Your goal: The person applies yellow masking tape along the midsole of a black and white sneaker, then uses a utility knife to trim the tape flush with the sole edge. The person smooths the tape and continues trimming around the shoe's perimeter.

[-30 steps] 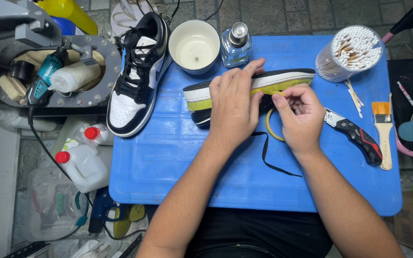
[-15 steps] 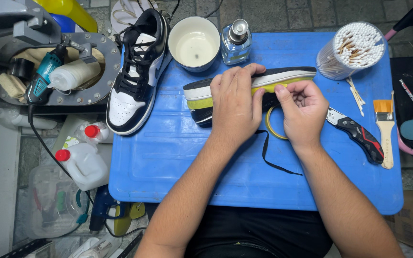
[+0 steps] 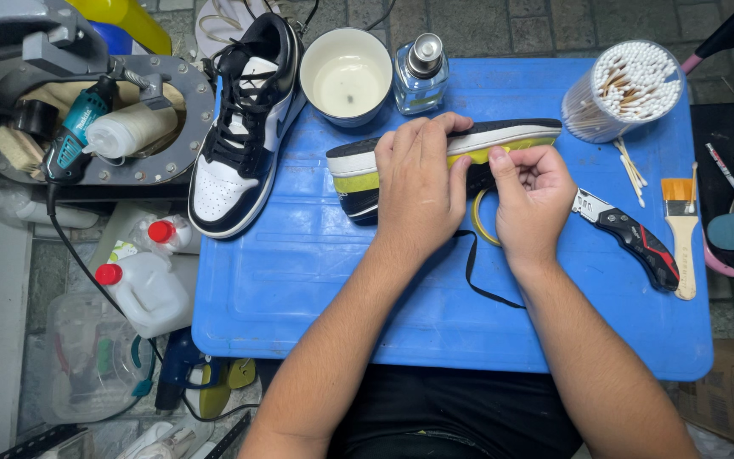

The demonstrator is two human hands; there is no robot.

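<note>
A black sneaker with a white and yellow-green sole [image 3: 503,136] lies on its side on the blue table [image 3: 316,289]. My left hand [image 3: 418,183] lies over its middle and grips it. My right hand [image 3: 533,200] pinches something small at the sole's yellow-green edge, fingers curled. A yellow ring of tape [image 3: 477,223] and a black lace [image 3: 473,272] lie under my hands.
A black and white high-top sneaker [image 3: 244,127] lies at the table's left edge. Behind are a white bowl [image 3: 346,76] and a glass bottle [image 3: 420,75]. A tub of cotton swabs [image 3: 626,89], a folding knife [image 3: 635,242] and a brush [image 3: 681,234] are right. Plastic jugs [image 3: 142,285] stand left.
My right hand's fingers have shifted slightly along the sole's edge. My left hand stays on the shoe.
</note>
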